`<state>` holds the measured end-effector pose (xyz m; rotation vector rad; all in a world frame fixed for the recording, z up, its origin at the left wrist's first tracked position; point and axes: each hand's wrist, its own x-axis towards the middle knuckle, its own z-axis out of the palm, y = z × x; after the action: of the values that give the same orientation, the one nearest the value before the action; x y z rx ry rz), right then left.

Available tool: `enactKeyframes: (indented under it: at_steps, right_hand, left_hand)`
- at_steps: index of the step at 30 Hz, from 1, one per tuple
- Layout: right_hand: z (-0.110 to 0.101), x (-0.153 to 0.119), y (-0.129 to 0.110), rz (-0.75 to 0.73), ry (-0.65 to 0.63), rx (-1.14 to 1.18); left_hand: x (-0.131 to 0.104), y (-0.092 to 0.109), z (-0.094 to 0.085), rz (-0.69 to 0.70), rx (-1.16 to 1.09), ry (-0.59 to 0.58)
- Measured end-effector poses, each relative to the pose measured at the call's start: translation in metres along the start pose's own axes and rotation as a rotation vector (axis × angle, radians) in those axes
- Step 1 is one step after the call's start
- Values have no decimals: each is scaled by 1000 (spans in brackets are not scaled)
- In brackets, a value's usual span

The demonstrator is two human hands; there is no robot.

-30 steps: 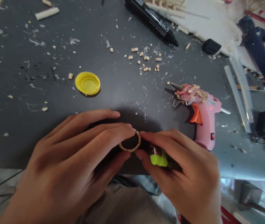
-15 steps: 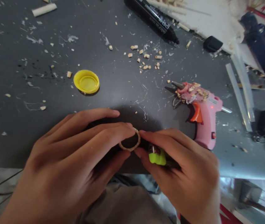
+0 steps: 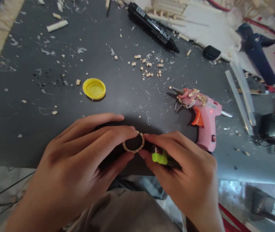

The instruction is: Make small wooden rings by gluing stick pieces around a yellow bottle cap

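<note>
Just inside the near edge of the surface, we have a small ring of wooden pieces between our hands: the left hand pinches its left side between finger and thumb, while the right hand, a green-ended object tucked in its grip, has fingertips at its right side. Neither is clearly nearer. The round ring shows no long axis; its small gap faces away from us. Farther off lie a pink glue gun, a yellow cap, then wooden bits.

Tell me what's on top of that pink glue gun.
On the pink glue gun, pale wood bits sit behind the metal nozzle; the surface beneath them is covered.
</note>
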<state>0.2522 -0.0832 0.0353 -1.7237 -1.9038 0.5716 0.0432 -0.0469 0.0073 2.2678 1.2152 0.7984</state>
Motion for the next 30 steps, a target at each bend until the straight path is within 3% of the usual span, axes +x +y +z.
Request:
enactKeyframes:
  at_steps: [11,17,25,27,30]
  right_hand:
    - [-1,-4,10,-24,-23,-30]
    - [-8,-7,13,-93,-41,-16]
    - [-16,-15,23,-152,-32,-386]
    - [-22,-19,27,-107,52,-381]
    - [-39,-20,39,102,275,-318]
  left_hand:
    - [5,-10,1,73,-38,-43]
    - [2,-9,4,60,-13,16]
    - [7,-5,3,-36,48,154]
    - [10,-3,1,-46,64,149]
    - [13,-2,-5,-30,68,79]
